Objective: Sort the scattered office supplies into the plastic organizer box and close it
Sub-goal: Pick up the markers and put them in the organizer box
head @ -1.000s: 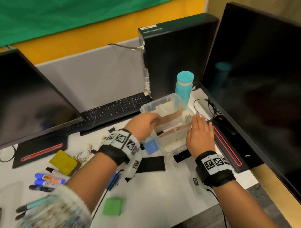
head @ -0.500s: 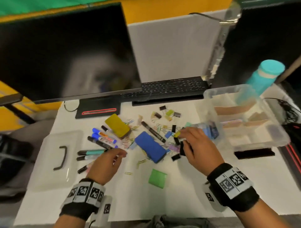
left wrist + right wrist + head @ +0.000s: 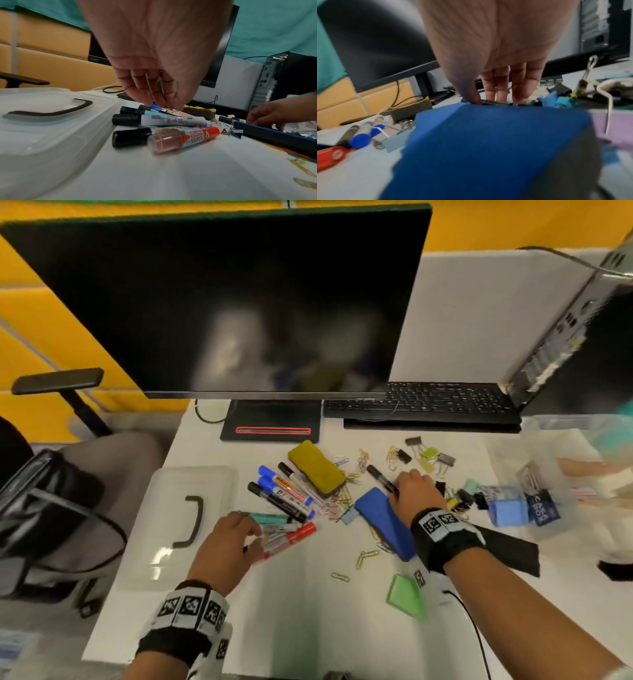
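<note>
Item: markers [image 3: 286, 501], piled mid-desk. Left hand [image 3: 227, 537] fingers curled loosely over pile, nothing pinched yet. Right hand [image 3: 416, 491] fingertips on black pen [image 3: 382, 479]; grip unclear. Organizer box [image 3: 561, 474] at far right, open. Risk: markers likely roll if nudged.

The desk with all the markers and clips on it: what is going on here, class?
A person is sorting office supplies. The left hand reaches down into the pile of markers beside the box lid, which lies off the box. The right hand has its fingertips on a black marker at the far end of the blue eraser. Paper clips and binder clips lie scattered; the clear organizer box stands open at the right.
</note>
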Demonstrator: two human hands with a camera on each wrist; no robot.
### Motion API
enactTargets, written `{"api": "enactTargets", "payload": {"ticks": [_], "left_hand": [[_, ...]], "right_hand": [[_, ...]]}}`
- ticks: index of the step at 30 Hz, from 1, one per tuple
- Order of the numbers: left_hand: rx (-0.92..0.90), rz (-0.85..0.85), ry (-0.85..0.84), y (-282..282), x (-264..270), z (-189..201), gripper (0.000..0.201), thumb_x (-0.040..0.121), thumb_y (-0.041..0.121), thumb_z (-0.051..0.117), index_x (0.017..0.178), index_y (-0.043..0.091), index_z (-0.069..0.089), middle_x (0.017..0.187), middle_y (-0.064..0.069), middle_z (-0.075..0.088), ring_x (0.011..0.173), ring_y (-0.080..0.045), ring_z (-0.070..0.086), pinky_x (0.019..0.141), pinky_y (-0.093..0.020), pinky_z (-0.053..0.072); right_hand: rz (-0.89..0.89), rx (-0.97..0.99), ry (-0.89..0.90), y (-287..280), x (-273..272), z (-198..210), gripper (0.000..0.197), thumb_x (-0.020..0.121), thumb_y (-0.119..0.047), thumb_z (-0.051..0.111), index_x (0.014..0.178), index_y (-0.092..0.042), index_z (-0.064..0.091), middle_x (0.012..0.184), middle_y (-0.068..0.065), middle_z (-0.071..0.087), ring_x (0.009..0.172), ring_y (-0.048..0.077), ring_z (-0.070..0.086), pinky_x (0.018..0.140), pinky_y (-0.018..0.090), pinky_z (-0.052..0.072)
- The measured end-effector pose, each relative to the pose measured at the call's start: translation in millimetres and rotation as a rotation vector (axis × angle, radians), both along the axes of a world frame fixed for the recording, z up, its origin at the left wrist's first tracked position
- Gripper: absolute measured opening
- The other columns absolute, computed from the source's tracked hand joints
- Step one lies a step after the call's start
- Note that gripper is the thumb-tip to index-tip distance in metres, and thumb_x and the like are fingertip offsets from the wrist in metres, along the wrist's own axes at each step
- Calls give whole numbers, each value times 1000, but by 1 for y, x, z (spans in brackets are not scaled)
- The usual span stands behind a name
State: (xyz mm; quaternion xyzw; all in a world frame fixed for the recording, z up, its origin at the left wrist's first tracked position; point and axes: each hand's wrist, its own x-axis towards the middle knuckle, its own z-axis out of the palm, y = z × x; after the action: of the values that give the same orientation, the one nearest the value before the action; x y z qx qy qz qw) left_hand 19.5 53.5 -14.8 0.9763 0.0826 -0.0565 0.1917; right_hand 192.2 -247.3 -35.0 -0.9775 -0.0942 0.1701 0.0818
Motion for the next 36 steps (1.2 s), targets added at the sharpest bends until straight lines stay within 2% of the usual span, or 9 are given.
{"api": "enactTargets", "payload": {"ticks": [6, 10, 13, 17, 21, 24, 28, 32, 36], "left_hand": [[95, -158, 60, -10, 8, -6, 27, 80, 40, 66, 97, 19, 64, 105, -1, 59, 99, -21, 56, 78, -32, 49], [35, -40, -17, -1, 2, -13, 19, 82, 36, 65, 90, 20, 57, 103, 2, 57, 92, -20, 56, 69, -31, 51], [64, -34, 35, 6, -1, -17, 20, 85, 37, 60, 97, 21, 56, 107, 3, 57, 92, -19, 54, 71, -28, 45], [129, -112, 129, 9, -2, -22, 24, 86, 31, 56, 108, 24, 59, 112, 4, 60, 106, -21, 54, 80, -31, 46], [149, -147, 134, 10, -7, -17, 24, 90, 28, 49, 113, 26, 55, 115, 7, 54, 107, -15, 53, 82, -27, 43], [225, -168, 162, 20, -17, -7, 18, 90, 24, 51, 107, 26, 54, 107, 9, 52, 96, -14, 56, 75, -25, 41], [251, -115, 95, 35, -23, 3, 22, 79, 12, 64, 94, 21, 50, 79, 5, 60, 61, -11, 46, 60, -23, 33], [298, -165, 31, 29, -8, 1, 40, 56, 7, 75, 86, 17, 51, 67, 4, 59, 54, -16, 49, 54, -25, 29], [284, -158, 88, 14, 2, -19, 29, 83, 21, 50, 112, 20, 50, 106, 1, 59, 90, -22, 54, 70, -34, 40]], "right_hand": [[-123, -76, -69, 9, 4, 1, 34, 89, -32, 51, 115, -9, 51, 115, 11, 54, 109, 31, 50, 91, 41, 42], [-179, 321, -196, 21, -16, 32, 13, 87, -17, 49, 94, -11, 40, 82, 9, 54, 74, 29, 53, 65, 37, 46], [51, 397, -117, 42, -45, 47, 7, 88, -16, 47, 89, -17, 40, 77, -1, 48, 64, 15, 47, 53, 26, 37], [528, 257, -73, 84, -80, 35, 18, 85, -19, 50, 103, -19, 51, 100, 0, 51, 82, 20, 53, 70, 33, 47], [643, 45, -80, 107, -95, 4, 42, 64, -25, 75, 103, -19, 62, 102, 5, 60, 81, 24, 61, 70, 33, 51], [644, -37, -120, 108, -97, -8, 43, 47, -29, 83, 87, -24, 68, 90, 0, 64, 69, 18, 62, 59, 26, 51], [644, 10, -124, 95, -93, -12, 50, 45, -34, 84, 90, -27, 65, 87, -6, 66, 73, 15, 63, 59, 24, 52], [553, 90, -116, 80, -92, 1, 33, 74, -38, 67, 101, -24, 54, 96, -4, 64, 87, 19, 57, 70, 30, 49], [451, 152, -91, 61, -88, 11, 28, 89, -32, 44, 114, -19, 46, 111, 1, 55, 99, 22, 44, 75, 31, 34]]}}
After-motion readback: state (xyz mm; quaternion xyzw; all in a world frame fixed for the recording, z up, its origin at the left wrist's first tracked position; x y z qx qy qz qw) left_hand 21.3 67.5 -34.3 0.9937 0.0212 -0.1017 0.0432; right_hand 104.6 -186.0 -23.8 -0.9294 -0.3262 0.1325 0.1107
